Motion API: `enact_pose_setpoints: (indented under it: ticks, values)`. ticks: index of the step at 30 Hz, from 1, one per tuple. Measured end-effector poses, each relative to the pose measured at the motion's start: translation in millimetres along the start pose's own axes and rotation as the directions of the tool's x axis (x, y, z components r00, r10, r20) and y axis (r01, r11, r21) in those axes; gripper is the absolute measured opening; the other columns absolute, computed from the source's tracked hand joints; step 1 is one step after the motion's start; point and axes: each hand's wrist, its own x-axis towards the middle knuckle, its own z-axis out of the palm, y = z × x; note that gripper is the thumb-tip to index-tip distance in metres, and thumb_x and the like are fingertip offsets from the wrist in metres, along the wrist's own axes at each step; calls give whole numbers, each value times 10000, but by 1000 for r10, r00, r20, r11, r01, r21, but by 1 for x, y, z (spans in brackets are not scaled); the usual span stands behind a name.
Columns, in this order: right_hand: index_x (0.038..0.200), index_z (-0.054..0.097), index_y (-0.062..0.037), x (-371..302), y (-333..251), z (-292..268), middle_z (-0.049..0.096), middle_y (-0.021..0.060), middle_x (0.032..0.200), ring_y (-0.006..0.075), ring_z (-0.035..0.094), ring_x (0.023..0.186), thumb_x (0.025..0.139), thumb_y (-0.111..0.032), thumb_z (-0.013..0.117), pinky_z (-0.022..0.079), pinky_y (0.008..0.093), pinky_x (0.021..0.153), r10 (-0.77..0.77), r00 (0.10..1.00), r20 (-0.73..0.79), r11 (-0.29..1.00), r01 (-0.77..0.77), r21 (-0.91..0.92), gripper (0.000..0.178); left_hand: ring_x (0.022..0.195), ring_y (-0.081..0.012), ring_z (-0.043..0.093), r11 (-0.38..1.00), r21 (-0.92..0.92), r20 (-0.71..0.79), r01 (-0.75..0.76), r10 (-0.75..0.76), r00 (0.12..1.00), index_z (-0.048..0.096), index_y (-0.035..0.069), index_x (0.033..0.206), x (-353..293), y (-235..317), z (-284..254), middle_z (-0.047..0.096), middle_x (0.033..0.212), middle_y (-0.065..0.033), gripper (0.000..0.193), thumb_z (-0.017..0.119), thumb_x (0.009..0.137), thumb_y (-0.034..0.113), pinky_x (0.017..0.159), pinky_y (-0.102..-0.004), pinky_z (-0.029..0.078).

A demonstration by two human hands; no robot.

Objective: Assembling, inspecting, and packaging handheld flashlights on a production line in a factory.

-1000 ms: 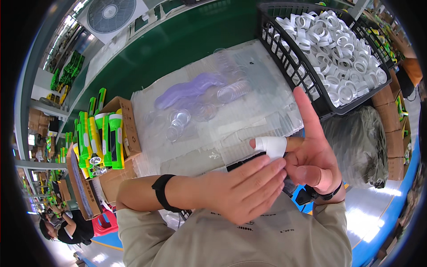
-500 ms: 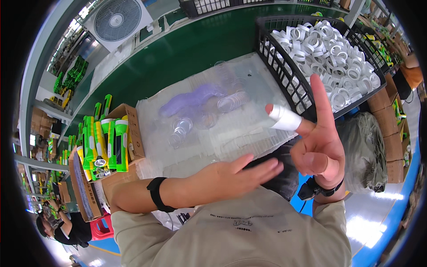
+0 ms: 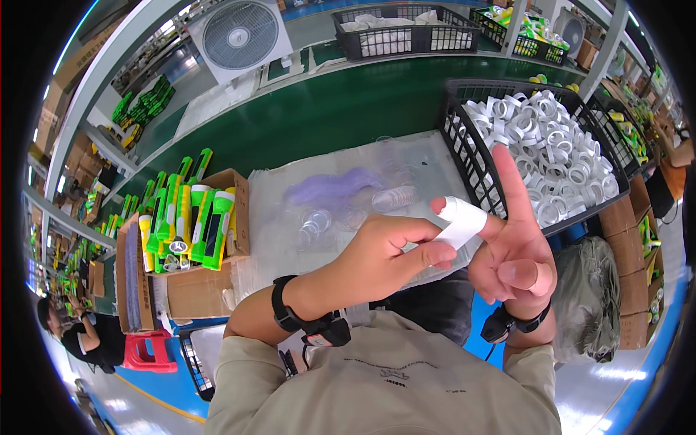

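My left hand (image 3: 395, 257) is closed, pinching the loose end of a strip of white tape (image 3: 464, 220) between thumb and index finger. The tape is wrapped round one outstretched finger of my right hand (image 3: 518, 254), whose fingertip shows bare beyond it. On that hand another finger points straight up, spread from the taped one. The remaining fingers are curled toward the palm with the thumb across them, and no object shows in it. Both hands are above the near right edge of a worktop sheet (image 3: 268, 210), with black straps on both wrists.
A black crate (image 3: 475, 156) of white rings (image 3: 554, 156) stands at the right. Clear discs (image 3: 395, 197) and purplish film (image 3: 333, 187) lie on the sheet. At left, a cardboard box (image 3: 238, 210) holds green-yellow torch-like lamps (image 3: 177, 217). A plastic-wrapped bundle (image 3: 587, 297) sits right. Another person (image 3: 90, 337) is far left.
My left hand has come up from below and now pinches the tape end at my right hand's finger. The view has shifted, showing more of the far side.
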Motion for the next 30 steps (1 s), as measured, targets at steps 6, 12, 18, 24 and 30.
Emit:
enact_pose_setpoints:
  ticks: [6,12,18,24,30]
  values:
    - [1415,-210,-206,12,3,-24,282,385,1342,105,426,379,719,-30,541,369,226,371,-9,996,92,1000,6,25,1040,546,-80,570,976,197,-163,-90,123,979,648,4,791,-10,21,17,640,655,-38,139,617,861,121,469,-226,408]
    - [1401,-242,-210,21,-10,-23,272,407,1329,105,430,411,768,-74,564,378,229,389,34,982,187,998,-41,38,1034,566,-98,583,990,106,-311,98,-61,948,648,12,857,-16,27,19,636,670,-44,94,651,832,102,497,-229,417]
    - [1378,-283,-204,28,-8,-9,230,401,1355,131,425,432,803,-59,568,378,240,392,107,929,355,974,-170,150,1038,518,-201,551,931,347,-463,-114,276,842,644,60,892,-22,-1,13,613,674,-73,130,690,774,90,462,-291,403]
    - [1365,-305,-195,16,5,7,277,407,1328,109,407,397,805,-86,581,379,238,384,94,917,388,977,-161,143,1054,523,-230,563,724,609,-278,-325,578,767,640,55,899,-31,3,-7,654,741,-75,180,704,731,67,455,-315,418]
    - [1361,-314,-211,2,12,28,330,401,1304,88,380,384,747,-3,530,344,194,399,176,929,324,963,-230,137,1065,639,-227,630,851,468,-267,-237,392,880,643,49,885,-43,14,-18,654,778,-71,239,681,657,-9,570,-293,481]
